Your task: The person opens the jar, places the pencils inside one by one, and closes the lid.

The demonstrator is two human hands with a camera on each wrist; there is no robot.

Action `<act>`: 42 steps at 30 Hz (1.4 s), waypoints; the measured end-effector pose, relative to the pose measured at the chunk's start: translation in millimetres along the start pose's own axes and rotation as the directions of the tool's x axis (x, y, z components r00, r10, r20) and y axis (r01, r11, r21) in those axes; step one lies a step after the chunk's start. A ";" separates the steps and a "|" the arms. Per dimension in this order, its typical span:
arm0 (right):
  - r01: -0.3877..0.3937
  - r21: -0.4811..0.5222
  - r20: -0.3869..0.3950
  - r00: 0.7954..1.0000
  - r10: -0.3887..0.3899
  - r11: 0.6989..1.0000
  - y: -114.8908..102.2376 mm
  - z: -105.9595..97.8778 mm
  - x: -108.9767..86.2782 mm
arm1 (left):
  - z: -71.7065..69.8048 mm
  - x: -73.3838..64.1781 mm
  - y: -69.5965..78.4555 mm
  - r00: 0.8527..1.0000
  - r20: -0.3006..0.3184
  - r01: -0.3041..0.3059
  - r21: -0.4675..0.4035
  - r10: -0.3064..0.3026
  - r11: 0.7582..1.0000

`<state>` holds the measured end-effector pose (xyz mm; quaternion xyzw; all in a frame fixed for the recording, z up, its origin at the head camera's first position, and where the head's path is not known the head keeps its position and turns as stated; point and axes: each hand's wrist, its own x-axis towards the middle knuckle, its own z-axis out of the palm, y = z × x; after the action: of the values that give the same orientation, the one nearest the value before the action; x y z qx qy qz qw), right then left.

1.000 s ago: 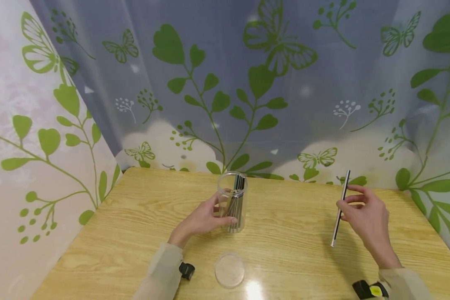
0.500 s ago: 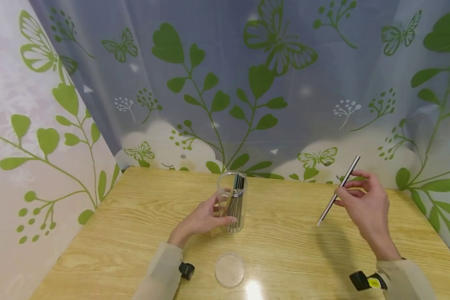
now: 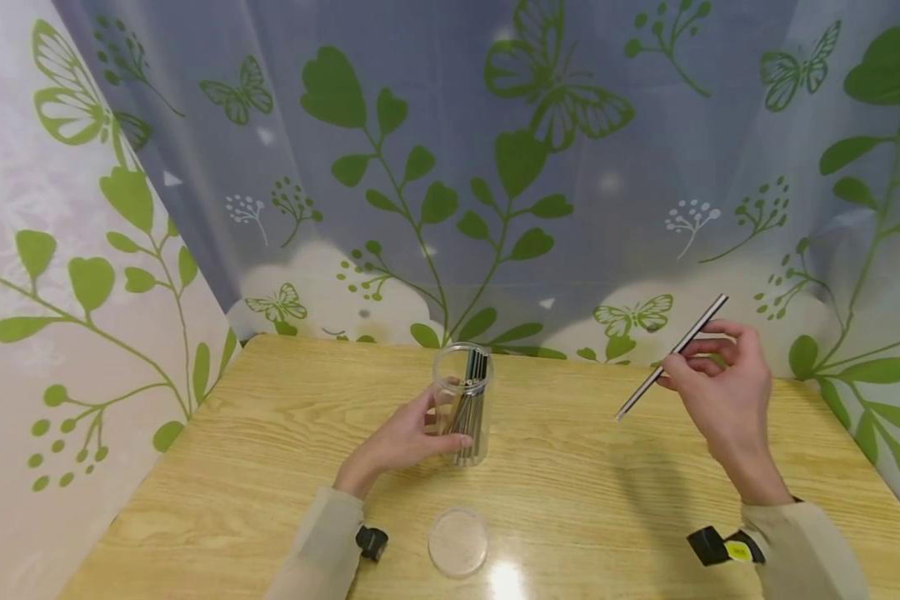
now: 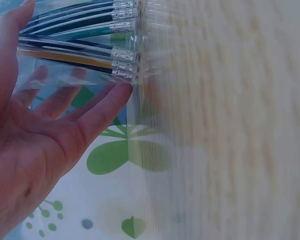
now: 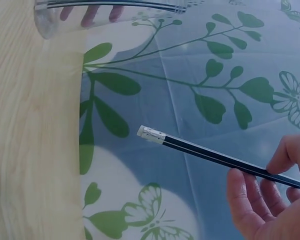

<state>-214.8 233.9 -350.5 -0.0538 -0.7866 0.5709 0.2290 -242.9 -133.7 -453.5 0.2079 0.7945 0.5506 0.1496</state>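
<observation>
My left hand holds a clear plastic jar upright on the table, thumb on the near side and fingers behind it. Several dark pencils lean inside the jar; the left wrist view shows their metal ferrules at its base, one pencil being yellow. To the right, my right hand pinches a dark pencil with pale stripes between thumb and fingers, above the table. This pencil slants, its white eraser end low and toward the jar. Its other end points up and right.
A round clear lid lies flat on the wood-grain table, in front of the jar. Behind the table hangs a blue-grey curtain with green leaves and butterflies. Another patterned cloth borders the left side.
The right hand has risen slightly and tilted the pencil from steep to slanting, swinging its eraser end up and left toward the jar. The left hand and jar have stayed put.
</observation>
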 end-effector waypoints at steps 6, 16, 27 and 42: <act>0.012 0.135 -0.014 1.000 -0.010 0.991 -12.6 5.2 3.7 | 0.7 -0.1 -0.2 1.000 0.012 0.004 -0.017 -0.004 1.000; 0.094 0.335 -0.043 0.996 -0.084 0.937 -27.2 18.2 6.1 | 1.9 0.1 -1.3 1.000 -0.008 0.012 0.012 -0.012 1.000; 0.147 0.417 -0.034 0.989 -0.146 0.897 -40.8 37.8 3.4 | 0.6 -0.8 -1.5 1.000 0.002 0.016 0.008 -0.016 1.000; 0.261 0.528 -0.056 0.960 -0.274 0.808 -56.1 63.0 -9.7 | -0.3 0.0 -0.5 1.000 -0.015 0.013 0.036 -0.012 0.999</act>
<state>-222.8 156.3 -316.9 0.1292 -0.6003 0.7284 0.3040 -243.1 -134.2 -453.8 0.2014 0.8068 0.5367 0.1434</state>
